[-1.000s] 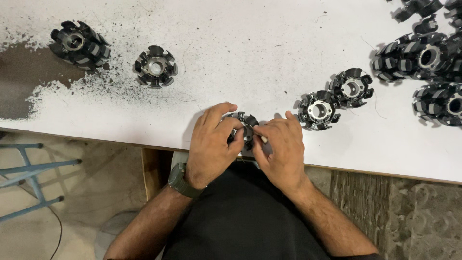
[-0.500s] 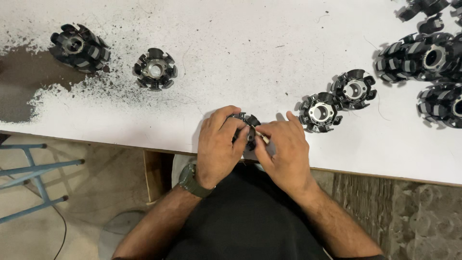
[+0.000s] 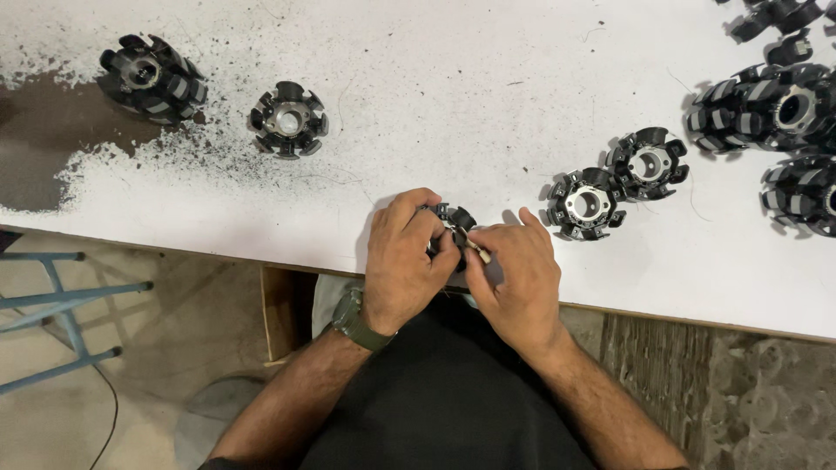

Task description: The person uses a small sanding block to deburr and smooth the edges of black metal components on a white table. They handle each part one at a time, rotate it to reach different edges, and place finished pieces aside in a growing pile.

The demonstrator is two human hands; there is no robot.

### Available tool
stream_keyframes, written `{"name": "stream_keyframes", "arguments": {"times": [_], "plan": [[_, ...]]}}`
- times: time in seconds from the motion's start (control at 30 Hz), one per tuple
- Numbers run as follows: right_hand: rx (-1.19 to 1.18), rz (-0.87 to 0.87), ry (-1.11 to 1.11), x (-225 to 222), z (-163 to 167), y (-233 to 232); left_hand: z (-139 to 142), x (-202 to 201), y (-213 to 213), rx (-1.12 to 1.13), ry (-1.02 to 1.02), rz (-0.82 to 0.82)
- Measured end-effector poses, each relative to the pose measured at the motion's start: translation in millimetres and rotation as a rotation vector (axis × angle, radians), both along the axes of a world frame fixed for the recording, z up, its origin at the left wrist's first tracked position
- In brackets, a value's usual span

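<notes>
A black round stator core with radial teeth rests at the near edge of the white table, mostly covered by my hands. My left hand, with a green watch at the wrist, wraps around its left side. My right hand presses against its right side and pinches a small pale piece at the core's rim. Both hands touch the core and each other.
Two more black cores lie just right of my hands, and a cluster fills the far right. Two others sit at the left, amid dark specks and a worn brown patch. A blue metal frame stands below left.
Both hands and the core have shifted slightly right along the table edge. The grip on the core stays the same.
</notes>
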State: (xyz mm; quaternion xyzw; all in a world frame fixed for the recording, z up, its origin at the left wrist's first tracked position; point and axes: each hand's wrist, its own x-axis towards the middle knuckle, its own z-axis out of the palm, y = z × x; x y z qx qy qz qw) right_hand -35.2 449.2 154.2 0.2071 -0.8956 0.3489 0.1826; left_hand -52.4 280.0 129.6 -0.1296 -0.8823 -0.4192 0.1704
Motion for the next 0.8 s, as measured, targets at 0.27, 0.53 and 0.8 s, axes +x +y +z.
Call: {"name": "stream_keyframes", "arguments": {"times": [0.27,0.53,0.8], "plan": [[0.068,0.013,0.042,-3,4,-1,-2,0,0,-0.011,0.004,-0.011],[0.16,0.026,0.05,-8,11,-6,-7,1,0,-0.004,0.037,0.0],[0.156,0.025,0.059,-6,14,-6,5,4,-1,0.101,0.008,0.045]]}}
